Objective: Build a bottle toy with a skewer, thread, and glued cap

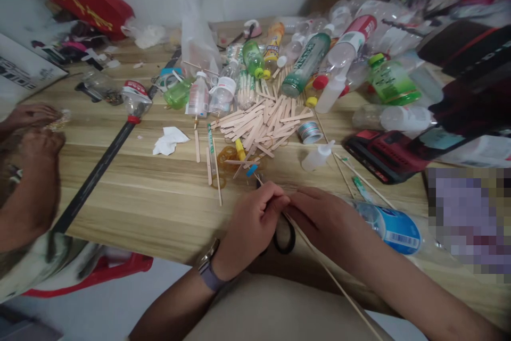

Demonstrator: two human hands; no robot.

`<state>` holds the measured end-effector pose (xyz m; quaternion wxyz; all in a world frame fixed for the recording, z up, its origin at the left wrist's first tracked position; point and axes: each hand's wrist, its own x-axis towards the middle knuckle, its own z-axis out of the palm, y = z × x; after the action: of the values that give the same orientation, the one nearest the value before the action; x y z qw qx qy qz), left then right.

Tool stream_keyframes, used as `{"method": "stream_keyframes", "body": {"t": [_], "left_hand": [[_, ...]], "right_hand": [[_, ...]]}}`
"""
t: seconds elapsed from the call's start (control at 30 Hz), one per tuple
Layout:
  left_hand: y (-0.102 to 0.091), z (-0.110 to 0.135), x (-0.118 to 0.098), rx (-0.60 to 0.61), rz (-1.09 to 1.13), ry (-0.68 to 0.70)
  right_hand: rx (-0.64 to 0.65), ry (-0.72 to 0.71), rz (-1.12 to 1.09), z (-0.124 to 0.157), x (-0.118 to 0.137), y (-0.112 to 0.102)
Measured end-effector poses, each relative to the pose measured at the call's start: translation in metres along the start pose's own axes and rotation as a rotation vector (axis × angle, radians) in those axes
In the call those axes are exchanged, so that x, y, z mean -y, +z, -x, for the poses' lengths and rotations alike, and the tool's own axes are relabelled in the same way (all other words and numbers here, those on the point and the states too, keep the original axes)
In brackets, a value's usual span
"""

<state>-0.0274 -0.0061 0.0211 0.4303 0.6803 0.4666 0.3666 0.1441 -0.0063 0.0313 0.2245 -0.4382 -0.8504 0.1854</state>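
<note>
A long, thin, pale wooden stick (339, 285) is held above the light wood-grain table (159, 208) and close before the body. Its long axis is set diagonally: one end is pointed forward and to the left, the other back past the right forearm. Near its middle stretch the stick is pinched between the thumb and curled fingers of the left hand (255, 216). The right hand (325, 216) is pressed against the left; its fingertips are hidden, so its grip cannot be told. A black loop-shaped handle (285, 251) is seen beneath, and a small blue plastic cap (251, 171) just ahead.
</note>
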Motion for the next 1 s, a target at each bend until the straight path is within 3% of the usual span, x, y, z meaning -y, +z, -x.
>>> {"method": "stream_keyframes", "body": {"t": [0.1, 0.2, 0.33, 0.47, 0.7, 0.83, 0.9, 1.0], "left_hand": [[0.001, 0.004, -0.001, -0.008, -0.108, 0.028], [0.001, 0.004, 0.001, -0.020, -0.074, 0.009], [-0.002, -0.001, 0.005, -0.008, 0.209, -0.218], [-0.004, -0.006, 0.004, -0.019, 0.404, -0.406], [-0.006, -0.010, -0.001, 0.027, 0.361, -0.429], [-0.008, -0.012, -0.001, 0.064, 0.363, -0.439], [-0.008, -0.013, 0.000, 0.065, 0.383, -0.437], [-0.008, -0.014, 0.002, 0.065, 0.402, -0.447]], "right_hand": [[-0.029, -0.020, 0.085, 0.002, -0.002, 0.004], [-0.021, 0.011, 0.025, 0.004, -0.002, 0.002], [-0.006, 0.135, -0.212, 0.005, 0.000, -0.012], [-0.009, 0.155, -0.281, 0.005, 0.001, -0.025], [0.011, 0.049, -0.323, 0.001, -0.001, -0.030], [-0.049, 0.015, -0.304, -0.003, -0.003, -0.034], [-0.067, 0.033, -0.296, -0.005, -0.003, -0.038], [0.038, 0.158, -0.367, -0.007, -0.003, -0.042]]}}
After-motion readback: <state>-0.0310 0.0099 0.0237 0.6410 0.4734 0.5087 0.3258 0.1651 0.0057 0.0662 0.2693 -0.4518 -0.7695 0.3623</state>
